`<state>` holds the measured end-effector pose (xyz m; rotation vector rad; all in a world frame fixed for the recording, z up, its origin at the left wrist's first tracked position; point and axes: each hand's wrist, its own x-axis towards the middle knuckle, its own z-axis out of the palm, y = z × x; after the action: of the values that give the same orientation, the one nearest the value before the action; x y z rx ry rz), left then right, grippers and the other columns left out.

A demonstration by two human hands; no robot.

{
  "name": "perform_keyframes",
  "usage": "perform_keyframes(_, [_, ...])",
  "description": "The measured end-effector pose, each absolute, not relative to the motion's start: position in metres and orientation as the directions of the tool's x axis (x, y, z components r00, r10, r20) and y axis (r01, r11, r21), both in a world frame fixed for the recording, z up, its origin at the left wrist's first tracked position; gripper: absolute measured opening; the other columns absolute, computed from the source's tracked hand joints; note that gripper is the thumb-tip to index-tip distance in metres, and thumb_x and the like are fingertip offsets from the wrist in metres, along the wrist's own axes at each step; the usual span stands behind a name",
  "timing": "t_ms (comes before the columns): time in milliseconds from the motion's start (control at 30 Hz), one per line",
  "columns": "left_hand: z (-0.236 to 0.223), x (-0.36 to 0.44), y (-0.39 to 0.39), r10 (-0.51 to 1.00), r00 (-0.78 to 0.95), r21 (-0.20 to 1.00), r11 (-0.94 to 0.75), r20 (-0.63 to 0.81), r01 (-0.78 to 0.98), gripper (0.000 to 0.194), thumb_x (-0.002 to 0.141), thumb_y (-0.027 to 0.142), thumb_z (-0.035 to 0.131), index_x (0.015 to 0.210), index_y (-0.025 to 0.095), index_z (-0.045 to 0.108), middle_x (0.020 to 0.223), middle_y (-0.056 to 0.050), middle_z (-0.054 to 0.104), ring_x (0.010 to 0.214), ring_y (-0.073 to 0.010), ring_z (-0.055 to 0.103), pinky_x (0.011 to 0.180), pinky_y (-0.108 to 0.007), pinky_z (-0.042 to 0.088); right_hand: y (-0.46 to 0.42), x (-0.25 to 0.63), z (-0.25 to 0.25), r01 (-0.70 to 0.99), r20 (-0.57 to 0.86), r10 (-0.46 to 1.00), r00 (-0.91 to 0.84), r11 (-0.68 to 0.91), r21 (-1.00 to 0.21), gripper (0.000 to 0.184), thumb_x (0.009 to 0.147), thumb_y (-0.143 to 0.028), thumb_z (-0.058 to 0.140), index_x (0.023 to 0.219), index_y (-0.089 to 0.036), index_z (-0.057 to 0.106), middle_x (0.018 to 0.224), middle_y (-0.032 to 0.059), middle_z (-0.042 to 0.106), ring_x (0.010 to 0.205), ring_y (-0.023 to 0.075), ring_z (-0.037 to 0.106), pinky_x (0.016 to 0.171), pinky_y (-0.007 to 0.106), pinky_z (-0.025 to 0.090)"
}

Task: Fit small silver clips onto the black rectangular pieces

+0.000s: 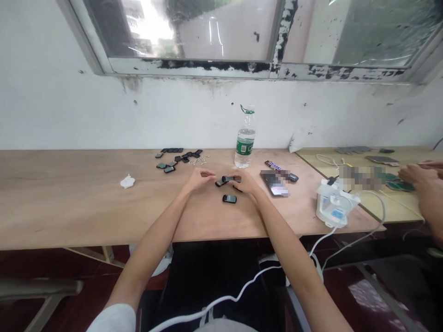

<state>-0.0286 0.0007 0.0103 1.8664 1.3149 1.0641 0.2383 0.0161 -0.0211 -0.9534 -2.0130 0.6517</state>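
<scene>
Right hand (pixel 246 181) half-closed, grasping small black device (pixel 228 179); left hand (pixel 200 179) curled just beside it, contact unclear.

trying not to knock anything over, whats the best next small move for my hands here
Probably steady the small black piece first, pinching it lightly between your left hand and right hand. Both hands are right up against it, and a second black piece sits just beside it, so a slip could easily nudge that one.

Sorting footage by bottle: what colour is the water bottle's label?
The label is green with a white patch; head view.
</scene>
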Motion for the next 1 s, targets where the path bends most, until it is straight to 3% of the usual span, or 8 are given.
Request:
perform_keyframes(167, [0.001, -0.014, 0.004, 0.906, 0.278, 0.864, -0.398, 0.319, 0.309, 0.043, 0.072, 0.053, 0.087, 0.097, 0.017, 0.087, 0.109, -0.013, 0.083, 0.103, -0.0324, 0.077, 0.094, -0.043, 0.061, 0.015, 0.237, -0.02, 0.347, 0.447, 0.777, -0.443, 0.609, -0.713, 0.029, 0.09, -0.017, 0.071, 0.116, -0.022, 0.083, 0.121, 0.0092, 0.08, 0.108, 0.0257, 0.076, 0.1, 0.041, 0.062])
perform_keyframes(467, [0.001, -0.011, 0.001, 0.876, 0.301, 0.797, -0.472, 0.377, 0.377, 0.034, 0.082, 0.048, 0.079, 0.096, 0.018, 0.087, 0.105, -0.012, 0.084, 0.098, -0.0308, 0.077, 0.091, -0.041, 0.061, 0.017, 0.228, -0.027, 0.29, 0.481, 0.76, -0.438, 0.626, -0.724, 0.028, 0.091, -0.018, 0.072, 0.116, -0.023, 0.084, 0.124, 0.0098, 0.078, 0.112, 0.0273, 0.076, 0.099, 0.041, 0.065])
perform_keyframes(800, [-0.003, -0.011, 0.004, 0.858, 0.323, 0.802, -0.498, 0.4, 0.33, 0.033, 0.076, 0.048, 0.085, 0.089, 0.018, 0.086, 0.102, -0.013, 0.081, 0.089, -0.0261, 0.076, 0.083, -0.038, 0.063, 0.015, 0.225, -0.026, 0.236, 0.478, 0.761, -0.439, 0.611, -0.756, 0.026, 0.09, -0.02, 0.074, 0.114, -0.022, 0.085, 0.126, 0.0115, 0.077, 0.114, 0.0283, 0.075, 0.098, 0.043, 0.065])
perform_keyframes(1000, [-0.003, -0.011, 0.005, 0.877, 0.291, 0.852, -0.457, 0.383, 0.256, 0.047, 0.071, 0.048, 0.09, 0.106, 0.017, 0.085, 0.117, -0.015, 0.08, 0.105, -0.0305, 0.077, 0.091, -0.041, 0.064, 0.013, 0.225, -0.023, 0.219, 0.506, 0.751, -0.425, 0.628, -0.747, 0.027, 0.09, -0.024, 0.075, 0.116, -0.021, 0.084, 0.129, 0.0123, 0.076, 0.119, 0.0294, 0.073, 0.101, 0.043, 0.063])
